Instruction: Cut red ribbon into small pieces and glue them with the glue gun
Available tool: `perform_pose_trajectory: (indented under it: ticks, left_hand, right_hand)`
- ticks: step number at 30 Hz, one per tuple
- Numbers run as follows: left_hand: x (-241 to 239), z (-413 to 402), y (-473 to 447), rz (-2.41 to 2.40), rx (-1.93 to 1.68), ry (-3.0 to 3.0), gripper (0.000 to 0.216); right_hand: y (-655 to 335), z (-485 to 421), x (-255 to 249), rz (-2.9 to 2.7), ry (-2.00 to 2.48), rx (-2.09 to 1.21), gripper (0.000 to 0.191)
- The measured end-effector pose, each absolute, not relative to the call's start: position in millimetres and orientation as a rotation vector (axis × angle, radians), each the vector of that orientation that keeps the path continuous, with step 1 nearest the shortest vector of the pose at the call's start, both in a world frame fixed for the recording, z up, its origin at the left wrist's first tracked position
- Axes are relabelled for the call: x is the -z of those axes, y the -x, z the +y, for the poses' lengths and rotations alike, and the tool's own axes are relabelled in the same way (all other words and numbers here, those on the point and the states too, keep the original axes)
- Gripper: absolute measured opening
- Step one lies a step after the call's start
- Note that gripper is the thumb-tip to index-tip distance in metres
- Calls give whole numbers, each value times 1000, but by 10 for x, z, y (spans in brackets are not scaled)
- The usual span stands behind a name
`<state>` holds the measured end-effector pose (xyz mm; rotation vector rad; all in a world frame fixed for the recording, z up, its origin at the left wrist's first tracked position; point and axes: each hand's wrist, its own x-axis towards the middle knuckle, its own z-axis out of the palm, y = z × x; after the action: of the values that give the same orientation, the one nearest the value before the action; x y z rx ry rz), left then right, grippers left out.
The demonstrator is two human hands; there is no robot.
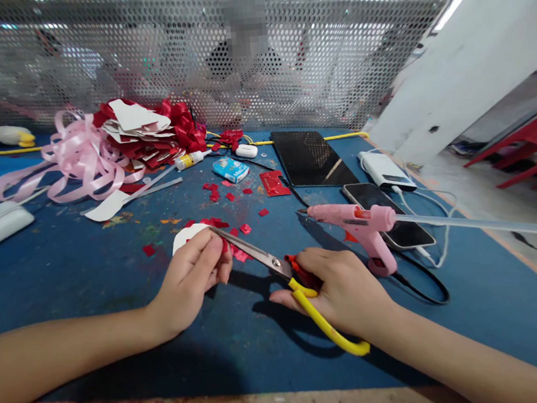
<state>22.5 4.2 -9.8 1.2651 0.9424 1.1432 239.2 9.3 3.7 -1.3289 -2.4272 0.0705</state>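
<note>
"Where can a hand pass?"
"Over the bare tabletop (99, 271) between the left hand (192, 272) and the pink ribbon (84, 157)."
"Beyond the right hand (346, 289)?"
"The glue gun (346, 216) and phone (407, 234) obstruct."

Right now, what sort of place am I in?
Probably a craft workspace: a pink glue gun, scissors in your right hand, and a tangle of pink ribbon on a blue tabletop.

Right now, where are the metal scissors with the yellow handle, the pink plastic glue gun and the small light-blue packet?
Metal scissors with the yellow handle (277, 263): head view, on the pivot.
Pink plastic glue gun (371, 241): head view, upper grip.
Small light-blue packet (230, 169): head view, printed face.
</note>
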Motion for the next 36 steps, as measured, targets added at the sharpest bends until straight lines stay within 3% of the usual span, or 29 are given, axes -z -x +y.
perform_pose_trajectory:
  ticks: [8, 11, 15, 21, 36]
  left_hand:
    - [68, 40, -245, 924, -1099, -1305, 16]
    - [53, 45, -263, 925, -1038, -1300, 19]
    - [40, 66, -269, 1002, -995, -1283, 29]
    - [75, 50, -257, 1027, -1074, -1303, 28]
    - [145, 42, -199, 959, -1017, -1535, 34]
  right_hand:
    - [-2432, 133, -90, -2322, 1236, -74, 57]
    - [-2446, 123, -110, -2322, 1152, -122, 58]
    - [-2420, 104, -81, -2341, 1082, -125, 74]
    - [-2398, 103, -51, -2364, 1198, -53, 59]
    - [-2379, 80, -75, -2447, 1268, -46, 61]
